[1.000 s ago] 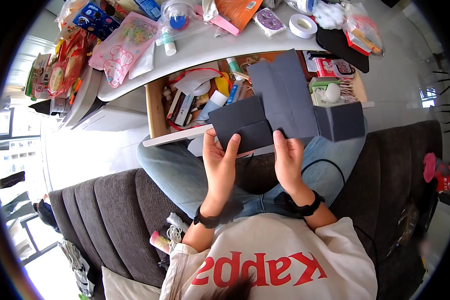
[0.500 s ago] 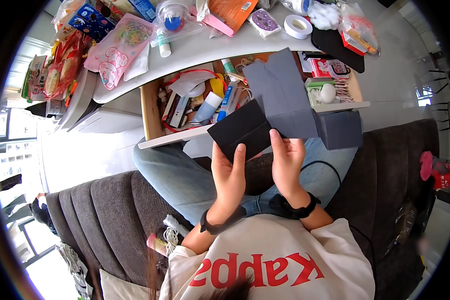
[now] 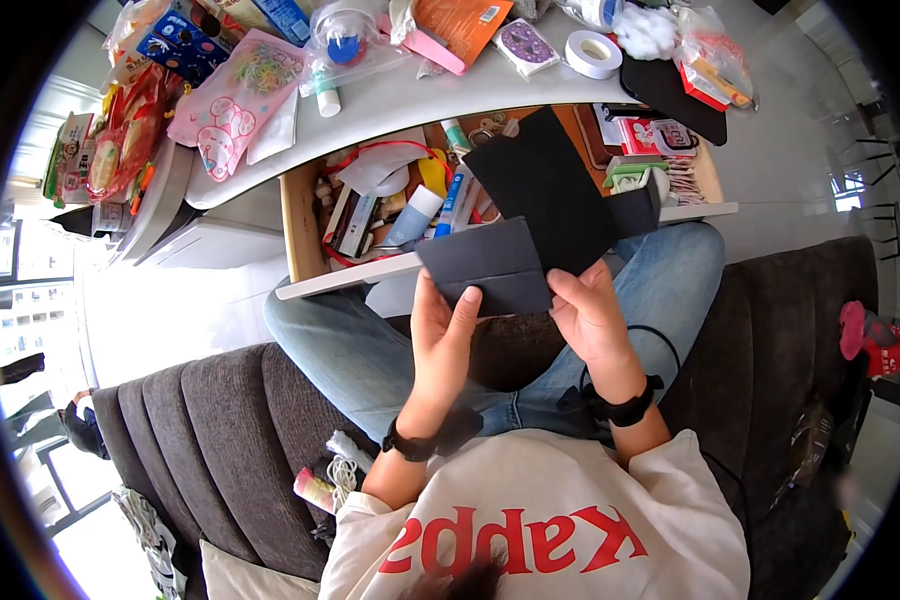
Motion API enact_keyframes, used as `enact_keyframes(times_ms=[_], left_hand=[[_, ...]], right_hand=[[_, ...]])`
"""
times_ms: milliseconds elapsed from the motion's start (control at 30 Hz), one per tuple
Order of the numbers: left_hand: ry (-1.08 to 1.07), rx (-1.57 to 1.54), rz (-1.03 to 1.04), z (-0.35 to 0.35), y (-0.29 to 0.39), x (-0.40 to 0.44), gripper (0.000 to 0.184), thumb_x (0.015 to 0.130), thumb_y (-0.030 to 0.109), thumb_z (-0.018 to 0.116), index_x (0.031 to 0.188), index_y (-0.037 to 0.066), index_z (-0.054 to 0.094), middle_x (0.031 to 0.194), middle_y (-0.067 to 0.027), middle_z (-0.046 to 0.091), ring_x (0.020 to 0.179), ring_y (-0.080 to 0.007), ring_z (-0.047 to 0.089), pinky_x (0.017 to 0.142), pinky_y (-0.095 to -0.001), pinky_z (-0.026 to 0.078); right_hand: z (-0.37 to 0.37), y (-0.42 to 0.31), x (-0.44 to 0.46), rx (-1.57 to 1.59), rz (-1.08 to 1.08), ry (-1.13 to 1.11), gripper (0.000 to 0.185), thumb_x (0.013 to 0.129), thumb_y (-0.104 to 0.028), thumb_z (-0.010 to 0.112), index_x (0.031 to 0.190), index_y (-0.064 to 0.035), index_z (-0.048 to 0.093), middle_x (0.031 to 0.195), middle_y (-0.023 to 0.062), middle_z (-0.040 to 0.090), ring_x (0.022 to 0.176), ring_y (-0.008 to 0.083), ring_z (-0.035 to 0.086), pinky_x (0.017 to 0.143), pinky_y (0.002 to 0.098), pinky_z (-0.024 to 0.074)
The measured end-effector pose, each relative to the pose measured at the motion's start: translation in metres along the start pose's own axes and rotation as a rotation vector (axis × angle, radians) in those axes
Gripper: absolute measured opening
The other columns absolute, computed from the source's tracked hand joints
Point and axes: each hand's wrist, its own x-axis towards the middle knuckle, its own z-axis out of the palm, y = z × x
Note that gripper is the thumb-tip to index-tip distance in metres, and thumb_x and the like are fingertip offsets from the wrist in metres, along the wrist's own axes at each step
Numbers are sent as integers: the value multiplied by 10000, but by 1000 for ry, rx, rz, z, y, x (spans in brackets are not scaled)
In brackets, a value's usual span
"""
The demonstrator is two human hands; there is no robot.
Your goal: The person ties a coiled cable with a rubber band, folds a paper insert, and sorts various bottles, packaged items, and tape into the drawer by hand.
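A sheet of black cardboard (image 3: 555,190) with creased panels and flaps, like an unfolded box, is spread above my lap and the drawer front. My left hand (image 3: 440,340) grips the lower-left panel, thumb on top and fingers beneath. At the right end of that panel, my right hand (image 3: 592,315) pinches the cardboard by the fold between thumb and fingers. The large panel slants up over the open drawer (image 3: 375,268) and hides part of its contents. A smaller flap bends down at the right.
In the drawer lie a blue-and-white tube (image 3: 454,198), a light-blue bottle (image 3: 415,212) and small boxes. The desk (image 3: 390,105) above carries a roll of white tape (image 3: 594,55), a pink pouch (image 3: 245,95) and a black mat (image 3: 670,100). A dark sofa (image 3: 240,420) is around me.
The cardboard has tilted, so its large panel looks darker and sits further left and lower. My right hand has moved slightly right and down; my left hand has shifted a little left.
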Motion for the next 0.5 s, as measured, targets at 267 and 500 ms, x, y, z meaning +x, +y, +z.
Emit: enact_keyframes(times_ms=[267, 500], left_hand=[[36, 236, 43, -7, -21, 7, 473, 880, -14, 424, 1329, -1, 277, 1279, -102, 414, 1170, -179, 412, 983, -275, 312], [-48, -333, 27, -3, -24, -7, 390, 947, 225, 347, 1288, 36, 349, 1214, -64, 457, 1136, -111, 407, 928, -257, 341]], right_hand=[[8, 20, -6, -190, 65, -17, 481, 745, 53, 626, 1195, 3, 463, 1133, 43, 548, 1051, 137, 510, 905, 295, 415], [2, 28, -7, -391, 103, 59, 380, 779, -26, 638, 1135, 10, 508, 1117, 48, 527, 1026, 129, 501, 868, 273, 420]])
